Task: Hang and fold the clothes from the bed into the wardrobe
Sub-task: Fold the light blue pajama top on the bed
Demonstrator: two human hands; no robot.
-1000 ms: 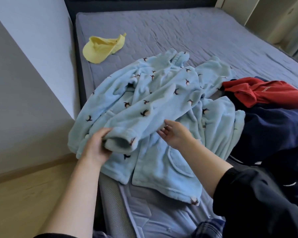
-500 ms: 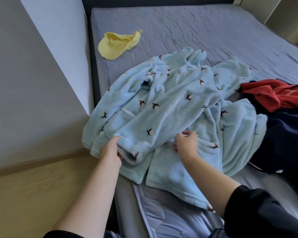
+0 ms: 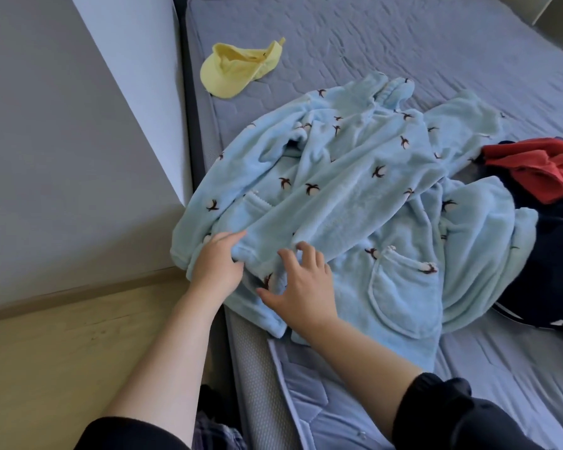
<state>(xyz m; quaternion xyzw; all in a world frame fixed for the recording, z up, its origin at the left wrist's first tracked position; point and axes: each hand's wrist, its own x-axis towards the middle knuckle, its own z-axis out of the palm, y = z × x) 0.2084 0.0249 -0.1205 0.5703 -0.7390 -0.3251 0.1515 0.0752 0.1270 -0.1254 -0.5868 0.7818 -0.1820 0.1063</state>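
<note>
A fluffy light blue robe (image 3: 355, 190) with small dark bird prints lies crumpled on the near left part of the bed (image 3: 403, 43). My left hand (image 3: 216, 264) grips the cuff of its sleeve at the bed's left edge. My right hand (image 3: 301, 284) hovers just right of that cuff with its fingers spread and slightly bent, touching the fabric. A patch pocket of the robe lies to the right of my right hand.
A yellow cap (image 3: 238, 71) lies near the bed's far left edge. A red garment (image 3: 540, 167) and a dark navy garment (image 3: 553, 271) are piled at the right. A grey wall panel (image 3: 78, 157) and a wooden floor (image 3: 62, 352) are on the left.
My right hand let go of the robe's middle and moved left toward the sleeve cuff. My left hand kept its hold on the cuff. The view shifted left.
</note>
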